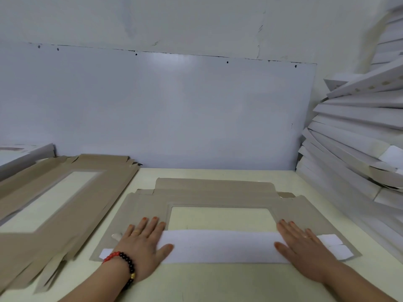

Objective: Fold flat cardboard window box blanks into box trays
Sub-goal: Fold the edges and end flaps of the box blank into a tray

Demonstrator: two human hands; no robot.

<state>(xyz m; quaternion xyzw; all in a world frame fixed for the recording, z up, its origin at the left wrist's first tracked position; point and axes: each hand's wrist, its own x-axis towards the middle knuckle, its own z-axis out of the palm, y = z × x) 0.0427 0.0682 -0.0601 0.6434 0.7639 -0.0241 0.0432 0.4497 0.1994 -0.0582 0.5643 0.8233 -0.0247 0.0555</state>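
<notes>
Flat, both hands [144, 238] [303, 245] press the blank's [218, 197] seemingly folded flap [220, 245].

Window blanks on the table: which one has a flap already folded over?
The centre blank, under both hands: its near flap lies folded over, white side up, pressed by the left hand and right hand. The left stack lies flat, all brown.
</notes>
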